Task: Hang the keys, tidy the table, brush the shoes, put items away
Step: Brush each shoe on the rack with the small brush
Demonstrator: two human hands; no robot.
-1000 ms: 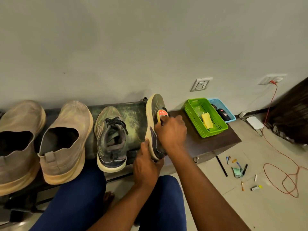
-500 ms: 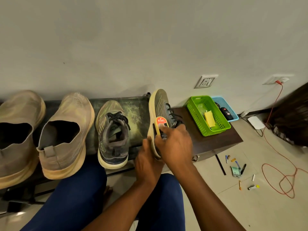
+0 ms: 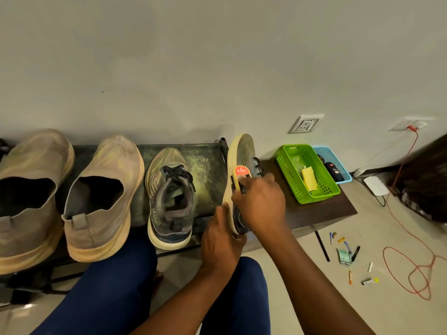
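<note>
A grey laced sneaker (image 3: 242, 151) stands tipped on its side on the dusty mat, its pale sole facing left. My left hand (image 3: 221, 240) grips its heel from below. My right hand (image 3: 260, 204) holds a shoe brush (image 3: 240, 174) with an orange label against the shoe's side. The matching sneaker (image 3: 170, 197) sits upright to the left. Two tan slip-on shoes (image 3: 104, 194) (image 3: 29, 189) stand further left.
A green basket (image 3: 285, 163) with yellow paper and a blue basket (image 3: 343, 172) with a black key fob sit on the low brown table (image 3: 338, 209). Pens, markers and small items (image 3: 348, 257) lie on the floor beside an orange cable (image 3: 411, 269). My knees are below.
My right hand has drawn the brush back along the sneaker's side towards me and then up again a little. My left hand keeps its hold on the heel.
</note>
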